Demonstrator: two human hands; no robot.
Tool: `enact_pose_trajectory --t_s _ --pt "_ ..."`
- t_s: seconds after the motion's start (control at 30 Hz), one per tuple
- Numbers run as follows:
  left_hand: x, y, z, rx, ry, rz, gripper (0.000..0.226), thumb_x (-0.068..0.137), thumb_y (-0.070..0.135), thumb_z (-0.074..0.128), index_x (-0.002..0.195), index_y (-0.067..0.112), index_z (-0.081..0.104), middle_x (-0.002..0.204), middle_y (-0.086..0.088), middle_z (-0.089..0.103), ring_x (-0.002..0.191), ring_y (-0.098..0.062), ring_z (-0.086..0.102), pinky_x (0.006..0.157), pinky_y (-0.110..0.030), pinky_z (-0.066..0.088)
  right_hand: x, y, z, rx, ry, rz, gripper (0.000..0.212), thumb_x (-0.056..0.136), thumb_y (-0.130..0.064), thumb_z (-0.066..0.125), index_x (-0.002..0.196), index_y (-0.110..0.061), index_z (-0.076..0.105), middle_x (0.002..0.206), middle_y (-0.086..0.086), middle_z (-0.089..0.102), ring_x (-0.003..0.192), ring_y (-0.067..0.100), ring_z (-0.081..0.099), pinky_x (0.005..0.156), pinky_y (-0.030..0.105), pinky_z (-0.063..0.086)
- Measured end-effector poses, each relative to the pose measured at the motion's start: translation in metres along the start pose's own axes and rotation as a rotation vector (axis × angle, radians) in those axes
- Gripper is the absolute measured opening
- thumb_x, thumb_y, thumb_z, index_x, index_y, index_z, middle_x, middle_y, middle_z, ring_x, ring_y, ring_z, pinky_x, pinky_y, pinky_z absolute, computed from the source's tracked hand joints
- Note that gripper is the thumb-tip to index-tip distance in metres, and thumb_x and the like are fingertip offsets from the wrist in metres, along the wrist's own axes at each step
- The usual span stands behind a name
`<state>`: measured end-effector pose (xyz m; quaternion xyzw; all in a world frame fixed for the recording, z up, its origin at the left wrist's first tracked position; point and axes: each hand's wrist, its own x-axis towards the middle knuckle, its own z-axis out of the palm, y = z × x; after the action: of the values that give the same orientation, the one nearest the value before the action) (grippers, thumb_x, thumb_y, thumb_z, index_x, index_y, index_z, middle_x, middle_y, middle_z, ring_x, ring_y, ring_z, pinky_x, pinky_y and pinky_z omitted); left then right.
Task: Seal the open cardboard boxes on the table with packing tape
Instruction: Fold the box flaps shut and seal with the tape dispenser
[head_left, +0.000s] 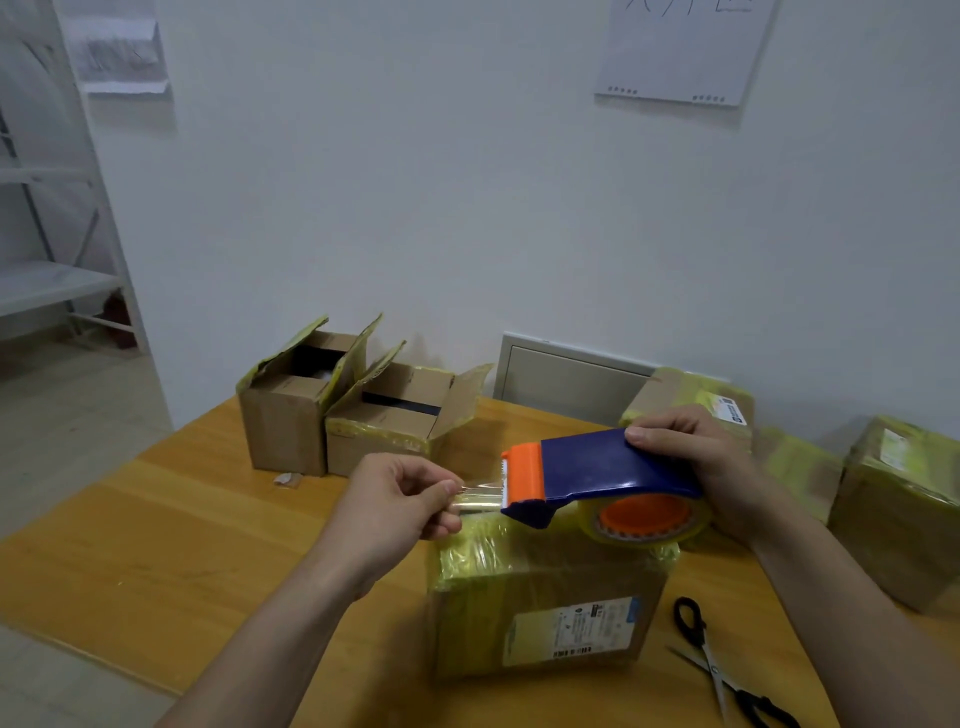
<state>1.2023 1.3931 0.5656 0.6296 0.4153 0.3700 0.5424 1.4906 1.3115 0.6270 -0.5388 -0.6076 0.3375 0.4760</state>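
The right hand (696, 462) is clamped around the blue body of a tape dispenser (597, 470), fingers over the top and thumb on the near side. The dispenser has an orange cutter head pointing left and carries a roll of clear packing tape (644, 519) on an orange hub. It is held just above the far edge of a closed cardboard box (540, 597).

The left hand (395, 499) pinches the free tape end (480, 493) between thumb and forefinger; its grip is together on the tape. A short clear strip runs taut from the cutter head to these fingers.

The closed box sits on the wooden desk (156, 545), near its front edge. It is wrapped in yellowish tape and bears a printed label on its near face.

Two open boxes (363, 410) stand touching each other at the far left of the desk, flaps raised. Three taped boxes (893, 509) occupy the far right; one is partly hidden behind the right hand.

Black-handled scissors (722, 665) lie on the desk just right of the closed box, blades apart.
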Motion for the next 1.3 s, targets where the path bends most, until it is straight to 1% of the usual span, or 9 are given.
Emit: enact_pose_trajectory --t_s 0.13,0.27,0.57,0.8,0.93,1.07,1.13,1.2,1.3 --pt "-0.002 -0.005 -0.001 0.046 0.016 -0.003 0.014 0.099 0.004 0.064 0.095 0.006 0.077 0.076 -0.013 0.076 0.066 -0.017 0.071 0.063 -0.025 0.058 0.004 -0.006 -0.005 -0.054 -0.011 0.024 0.051 0.071 -0.050 0.073 0.080 0.001 0.074 0.081 0.033 0.064 0.067 0.036 0.061 0.059 0.029 0.048" --pt "-0.003 -0.005 -0.001 0.075 -0.001 -0.052 0.013 0.100 0.005 0.064 0.096 0.005 0.076 0.075 -0.012 0.075 0.064 -0.015 0.070 0.061 -0.024 0.057 0.009 -0.011 -0.003 -0.085 -0.071 0.070 0.028 0.082 -0.037 0.068 0.071 -0.012 0.076 0.068 0.015 0.066 0.058 0.026 0.060 0.056 0.026 0.047" --pt "-0.004 0.000 0.002 0.172 -0.013 -0.109 0.011 0.097 0.007 0.066 0.091 0.002 0.074 0.069 -0.012 0.075 0.060 -0.014 0.069 0.057 -0.023 0.055 0.029 -0.019 0.010 -0.335 -0.162 0.081 0.031 0.083 -0.042 0.063 0.067 -0.019 0.075 0.064 0.005 0.068 0.056 0.016 0.060 0.059 0.023 0.045" --pt "-0.008 0.010 0.007 0.630 0.031 0.031 0.004 0.088 0.024 0.068 0.090 0.028 0.067 0.064 0.001 0.073 0.057 -0.008 0.070 0.065 -0.034 0.063 0.037 -0.020 0.011 -0.396 -0.180 0.086 0.033 0.093 -0.028 0.070 0.060 -0.026 0.075 0.056 -0.003 0.065 0.050 0.009 0.057 0.057 0.022 0.041" --pt "-0.006 0.013 0.004 0.832 -0.010 0.011 0.030 0.083 0.034 0.067 0.112 0.031 0.059 0.086 0.003 0.067 0.070 -0.011 0.069 0.063 -0.035 0.058 0.038 -0.018 0.011 -0.406 -0.185 0.117 0.032 0.081 -0.042 0.066 0.073 -0.015 0.079 0.062 0.003 0.069 0.054 0.012 0.060 0.060 0.025 0.044" --pt "-0.001 0.006 -0.022 1.142 0.003 -0.054 0.041 0.089 0.022 0.058 0.129 0.030 0.057 0.101 0.002 0.061 0.098 -0.021 0.062 0.075 -0.032 0.050 0.036 -0.011 0.007 -0.391 -0.172 0.145 0.034 0.079 -0.044 0.065 0.069 -0.013 0.076 0.061 0.006 0.066 0.054 0.015 0.056 0.060 0.028 0.043" --pt "-0.002 0.003 -0.024 1.128 0.092 0.046 0.041 0.093 0.020 0.052 0.131 0.033 0.059 0.102 0.004 0.064 0.102 -0.021 0.062 0.077 -0.035 0.050 0.037 -0.010 0.009 -0.393 -0.174 0.143 0.034 0.079 -0.043 0.066 0.065 -0.013 0.074 0.060 0.007 0.063 0.054 0.017 0.054 0.061 0.030 0.043" --pt "-0.006 0.004 -0.014 0.998 0.049 0.169 0.047 0.098 0.029 0.053 0.144 0.035 0.051 0.126 0.004 0.061 0.119 -0.017 0.055 0.090 -0.033 0.048 0.039 -0.011 0.010 -0.402 -0.171 0.146 0.036 0.079 -0.043 0.066 0.069 -0.009 0.075 0.061 0.009 0.064 0.055 0.017 0.055 0.062 0.032 0.044" --pt "-0.013 0.010 0.011 1.018 -0.346 0.108 0.100 0.087 0.071 0.059 0.163 0.041 0.002 0.170 0.010 0.008 0.156 -0.018 0.010 0.124 -0.048 0.027 0.040 -0.013 0.011 -0.409 -0.166 0.160 0.036 0.079 -0.043 0.066 0.071 -0.010 0.076 0.064 0.009 0.067 0.055 0.015 0.057 0.063 0.031 0.045"
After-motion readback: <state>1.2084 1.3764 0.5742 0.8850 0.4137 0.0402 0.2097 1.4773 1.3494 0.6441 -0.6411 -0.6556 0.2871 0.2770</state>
